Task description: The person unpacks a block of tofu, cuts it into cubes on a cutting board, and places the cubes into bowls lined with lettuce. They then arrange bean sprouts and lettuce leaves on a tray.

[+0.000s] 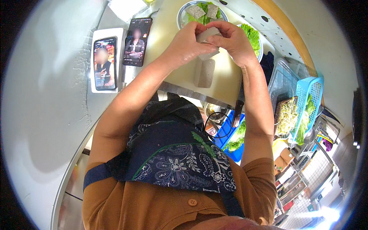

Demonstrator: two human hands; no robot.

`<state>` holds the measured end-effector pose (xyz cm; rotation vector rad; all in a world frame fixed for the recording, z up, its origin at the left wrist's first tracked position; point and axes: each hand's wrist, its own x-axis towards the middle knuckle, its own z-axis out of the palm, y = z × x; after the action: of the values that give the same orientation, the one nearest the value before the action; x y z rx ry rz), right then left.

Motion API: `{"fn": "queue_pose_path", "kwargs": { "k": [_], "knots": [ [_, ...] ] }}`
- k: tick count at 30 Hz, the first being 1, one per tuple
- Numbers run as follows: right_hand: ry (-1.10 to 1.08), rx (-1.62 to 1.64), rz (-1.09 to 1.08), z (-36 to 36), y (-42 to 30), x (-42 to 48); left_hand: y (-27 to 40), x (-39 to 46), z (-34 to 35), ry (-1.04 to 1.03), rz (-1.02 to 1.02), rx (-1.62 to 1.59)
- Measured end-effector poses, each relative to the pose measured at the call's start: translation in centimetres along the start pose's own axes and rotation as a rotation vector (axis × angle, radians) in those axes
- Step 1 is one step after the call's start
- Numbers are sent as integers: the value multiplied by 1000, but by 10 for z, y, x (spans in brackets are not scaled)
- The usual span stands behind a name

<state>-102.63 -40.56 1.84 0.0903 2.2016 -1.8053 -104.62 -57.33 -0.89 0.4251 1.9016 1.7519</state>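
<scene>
My left hand (188, 43) and my right hand (231, 40) hold a pale grey, translucent block (207, 35) of food above a cutting board (175, 73). Another pale part (210, 54) shows below the fingers; whether it belongs to the same block I cannot tell. A second greyish block (205, 74) lies on the board, nearer to me. Beyond my hands sits a blue-rimmed plate (181, 16) with lettuce and two speckled grey slices (196, 12). Partly behind my right hand, another plate (260, 54) carries green lettuce (250, 36).
Two phones (137, 41) (105, 63) with lit screens lie at the left, one on a white box (95, 34). A knife handle (237, 113) juts past the board's right front corner. To the right stand a blue perforated basket (310, 83) and bean sprouts (287, 118). Below is a blue crate (238, 155).
</scene>
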Motion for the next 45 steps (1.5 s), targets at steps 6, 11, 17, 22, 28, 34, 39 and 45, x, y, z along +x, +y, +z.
{"fn": "queue_pose_path", "kwargs": {
  "k": [6, 11, 17, 22, 28, 34, 39, 45],
  "knots": [
    [46, 36, 18, 1, 1, -3, -5, 1, -3, -64, 1, -26],
    [-7, 386, 144, -3, 3, -3, -6, -3, -3, -97, -10, -124],
    [-155, 607, 63, -24, 13, -3, -11, -11, -11, -140, -65, -526],
    [35, -619, -306, -27, 19, 6, -21, -16, -23, -71, -213, -635],
    [-274, -1362, -684, -19, 20, 27, -21, -20, -27, -95, -227, -729],
    [-188, -1352, -634, -20, 12, 25, -15, -18, -28, -54, -200, -739],
    [-164, -136, 70, -8, -12, 2, -19, -13, -21, 30, -89, -694],
    [-154, -27, -47, 8, -4, 8, -12, -11, -13, 72, 52, -314]
  ]
}}
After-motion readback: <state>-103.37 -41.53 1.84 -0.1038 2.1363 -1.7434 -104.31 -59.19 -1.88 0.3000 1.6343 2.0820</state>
